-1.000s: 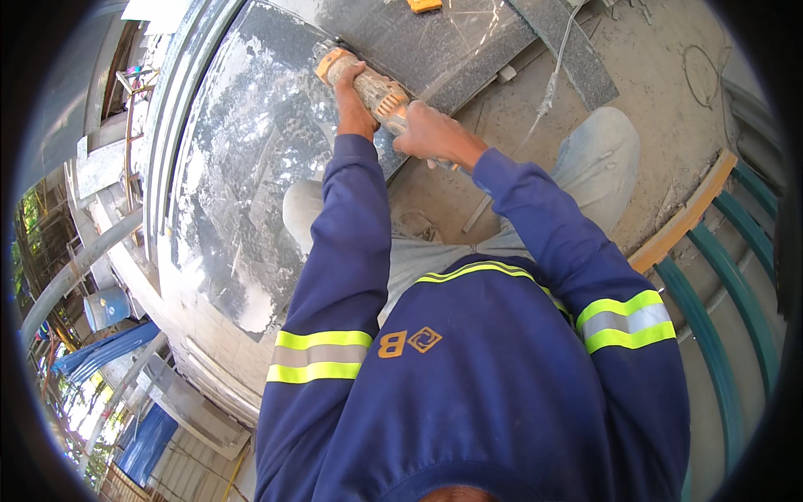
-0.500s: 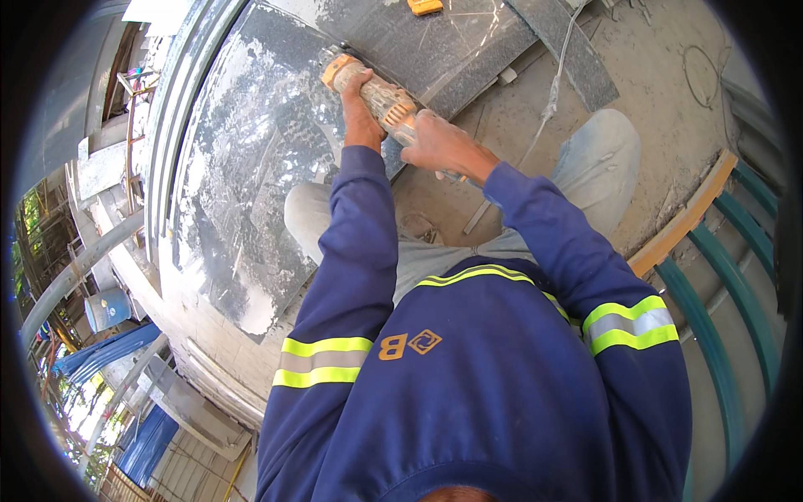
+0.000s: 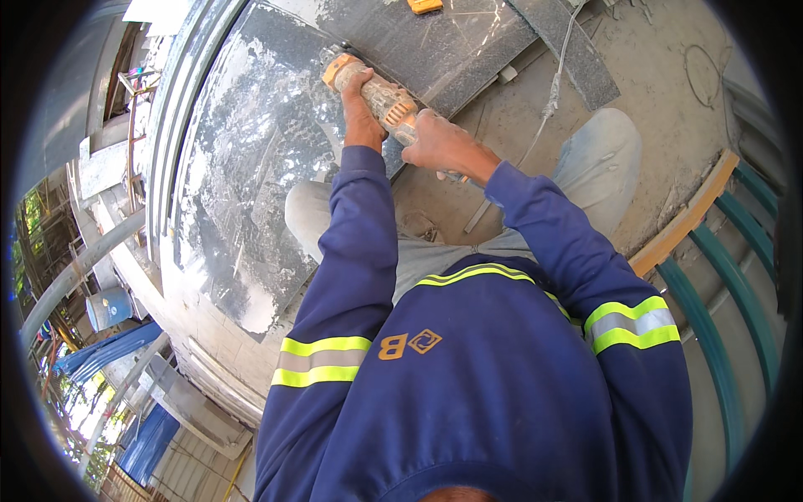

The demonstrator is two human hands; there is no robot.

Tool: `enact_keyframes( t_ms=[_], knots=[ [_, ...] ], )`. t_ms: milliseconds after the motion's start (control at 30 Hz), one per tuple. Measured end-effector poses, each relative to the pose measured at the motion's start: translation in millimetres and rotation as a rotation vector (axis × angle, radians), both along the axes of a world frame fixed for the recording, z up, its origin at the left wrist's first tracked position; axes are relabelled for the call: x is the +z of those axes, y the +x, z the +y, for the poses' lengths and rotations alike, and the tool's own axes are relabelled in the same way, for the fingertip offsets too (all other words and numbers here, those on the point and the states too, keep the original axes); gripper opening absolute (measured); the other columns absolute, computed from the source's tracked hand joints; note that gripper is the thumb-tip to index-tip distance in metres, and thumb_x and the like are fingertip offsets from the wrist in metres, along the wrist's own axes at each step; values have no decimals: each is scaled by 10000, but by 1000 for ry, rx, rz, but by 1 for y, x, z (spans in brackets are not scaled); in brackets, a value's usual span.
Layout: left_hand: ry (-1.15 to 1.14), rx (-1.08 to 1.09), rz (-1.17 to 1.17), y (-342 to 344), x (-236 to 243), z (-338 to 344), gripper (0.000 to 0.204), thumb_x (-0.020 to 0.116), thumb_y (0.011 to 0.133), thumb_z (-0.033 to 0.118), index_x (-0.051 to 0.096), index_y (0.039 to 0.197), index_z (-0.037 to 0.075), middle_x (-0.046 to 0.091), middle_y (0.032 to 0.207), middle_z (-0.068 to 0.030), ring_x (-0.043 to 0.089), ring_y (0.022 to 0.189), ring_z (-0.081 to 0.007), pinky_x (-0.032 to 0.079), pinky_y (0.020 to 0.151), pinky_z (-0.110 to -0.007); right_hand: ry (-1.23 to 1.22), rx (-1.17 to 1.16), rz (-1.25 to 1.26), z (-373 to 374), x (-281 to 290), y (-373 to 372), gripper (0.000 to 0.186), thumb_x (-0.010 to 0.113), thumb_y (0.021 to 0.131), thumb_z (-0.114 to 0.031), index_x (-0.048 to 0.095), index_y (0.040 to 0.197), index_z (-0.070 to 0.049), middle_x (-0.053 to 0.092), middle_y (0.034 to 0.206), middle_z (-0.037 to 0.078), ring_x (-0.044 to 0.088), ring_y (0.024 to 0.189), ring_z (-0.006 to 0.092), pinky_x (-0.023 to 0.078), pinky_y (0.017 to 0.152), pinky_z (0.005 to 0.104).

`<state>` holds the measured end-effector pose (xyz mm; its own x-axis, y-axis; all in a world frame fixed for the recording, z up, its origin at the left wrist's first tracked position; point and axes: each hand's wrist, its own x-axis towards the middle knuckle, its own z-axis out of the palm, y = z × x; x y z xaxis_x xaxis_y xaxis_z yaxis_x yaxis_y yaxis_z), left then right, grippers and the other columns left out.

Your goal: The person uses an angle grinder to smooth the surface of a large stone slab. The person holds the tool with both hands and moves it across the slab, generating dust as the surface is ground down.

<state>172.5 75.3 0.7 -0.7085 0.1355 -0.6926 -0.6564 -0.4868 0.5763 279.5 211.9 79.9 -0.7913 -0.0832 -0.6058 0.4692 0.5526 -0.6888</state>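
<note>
A dust-covered orange angle grinder (image 3: 387,105) lies slantwise between my two hands. My left hand (image 3: 358,107) is wrapped round its body near the head, and my right hand (image 3: 448,144) grips the rear end. The grinder's head is at the edge of a dark stone slab (image 3: 447,63), close to where it meets a second dark slab (image 3: 242,180) blotched with white dust. The disc cannot be made out from here.
A small yellow-orange object (image 3: 425,6) rests on the far slab. Beside that slab lies a narrow stone strip (image 3: 577,71), with a pale cord (image 3: 552,94) running past it. Green curved bars (image 3: 711,268) with a wooden edge (image 3: 687,213) stand at my right. A blue bucket (image 3: 109,309) is far left.
</note>
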Motion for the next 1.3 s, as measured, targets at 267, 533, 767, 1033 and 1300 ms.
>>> enact_keyframes(
  t_ms=[267,533,767,1033,1300],
  knots=[
    [36,-35,-10,-15,-7,-3,454,661,837,262,477,1182,32,625,891,-229,667,786,-388,585,726,-547,-85,-34,-31,-1,-9,-14,398,671,737,-162,572,942,164,679,798,278,693,565,337,565,526,403],
    [7,-20,-23,4,4,3,456,651,843,254,473,1201,34,627,907,-232,671,799,-391,586,736,-546,-61,7,-64,5,6,1,560,692,757,-189,506,1110,204,696,872,301,718,615,316,578,594,393],
    [25,-43,9,-10,-6,-5,456,656,833,261,485,1181,21,629,911,-233,673,813,-401,586,755,-550,-83,-14,-5,0,-8,-11,468,676,744,-172,548,1011,190,680,854,311,727,683,359,570,541,411],
    [-19,-5,-8,7,5,4,469,665,830,255,478,1190,19,618,892,-218,671,795,-387,594,727,-544,-37,-11,-42,4,2,3,520,682,748,-177,521,1064,204,685,865,321,725,651,332,582,602,405],
    [20,-21,6,0,-5,-3,475,666,828,250,477,1200,23,617,893,-217,669,802,-395,588,733,-552,-61,-5,-24,2,-1,-1,498,683,740,-180,537,1032,196,685,855,314,719,633,338,580,609,408]
  ],
)
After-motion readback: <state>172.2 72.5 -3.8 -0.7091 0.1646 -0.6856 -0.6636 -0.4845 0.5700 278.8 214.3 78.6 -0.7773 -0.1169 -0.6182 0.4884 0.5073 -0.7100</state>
